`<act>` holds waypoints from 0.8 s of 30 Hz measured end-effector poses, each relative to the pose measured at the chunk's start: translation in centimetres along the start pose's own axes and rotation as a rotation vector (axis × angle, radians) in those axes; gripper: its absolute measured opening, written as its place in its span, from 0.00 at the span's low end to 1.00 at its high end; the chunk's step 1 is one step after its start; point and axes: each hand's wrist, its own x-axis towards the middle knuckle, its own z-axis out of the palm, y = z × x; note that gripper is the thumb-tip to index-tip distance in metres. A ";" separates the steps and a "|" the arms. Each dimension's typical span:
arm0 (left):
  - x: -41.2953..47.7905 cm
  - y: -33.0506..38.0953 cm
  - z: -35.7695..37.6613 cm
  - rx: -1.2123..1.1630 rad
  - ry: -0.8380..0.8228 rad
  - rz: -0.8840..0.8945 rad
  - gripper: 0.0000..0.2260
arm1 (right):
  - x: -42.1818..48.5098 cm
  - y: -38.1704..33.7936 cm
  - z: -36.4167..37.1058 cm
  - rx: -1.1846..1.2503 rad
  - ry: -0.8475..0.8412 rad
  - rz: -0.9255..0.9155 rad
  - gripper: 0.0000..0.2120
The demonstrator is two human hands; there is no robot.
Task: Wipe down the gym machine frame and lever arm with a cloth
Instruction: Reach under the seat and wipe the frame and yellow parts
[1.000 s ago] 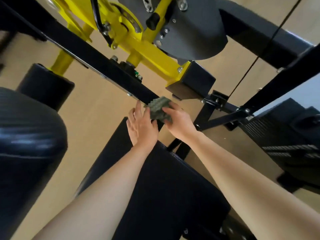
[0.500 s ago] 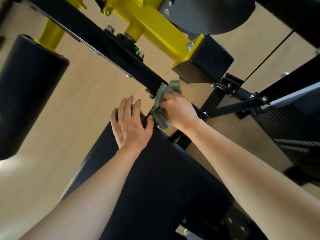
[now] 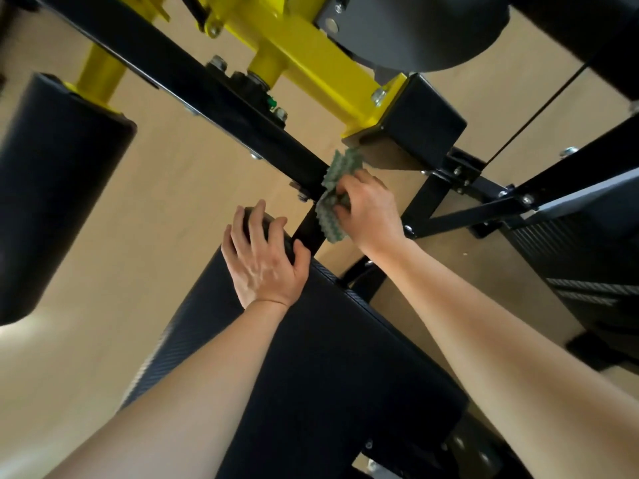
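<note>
cloth at the joint of the black frame beam

the right hand (image 3: pixel 371 210) holds a green, waffle-textured cloth (image 3: pixel 342 165). its grip is closed, the fingers curled in and bunching the fabric. the cloth is pressed against the near end of the black frame beam (image 3: pixel 207 88), where that beam meets a short black post (image 3: pixel 309 235) running down behind the seat pad (image 3: pixel 328 357). one flap of cloth sticks up past the fingers and another hangs below them against the post.

the left hand (image 3: pixel 264 264) lies palm down on the far end of the seat pad. its grip is loose and holds nothing: the fingers are spread and nearly straight, their tips reaching over the pad's far edge, and the thumb is splayed to the right.

the yellow lever arm (image 3: pixel 311 60) crosses just beyond the beam and ends at a black box-shaped bracket (image 3: pixel 425 126), just beyond the cloth. a black roller pad (image 3: pixel 52 188) sits at the left on a yellow tube. a grey shroud (image 3: pixel 415 25) is at the top, and a thin cable (image 3: pixel 539 102) runs at the right. the wooden floor (image 3: pixel 166 209) shows beneath.
</note>
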 end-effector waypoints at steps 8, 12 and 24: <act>0.1 0.1 0.1 0.026 -0.031 0.000 0.17 | 2.9 -0.5 0.0 0.138 -0.055 -0.047 0.14; 0.1 0.1 0.1 0.034 -0.026 0.008 0.17 | 2.0 3.3 -1.8 0.083 -0.303 0.152 0.07; -0.2 0.1 0.4 0.068 -0.011 0.024 0.15 | -1.5 11.2 -3.2 -0.211 -0.645 0.447 0.08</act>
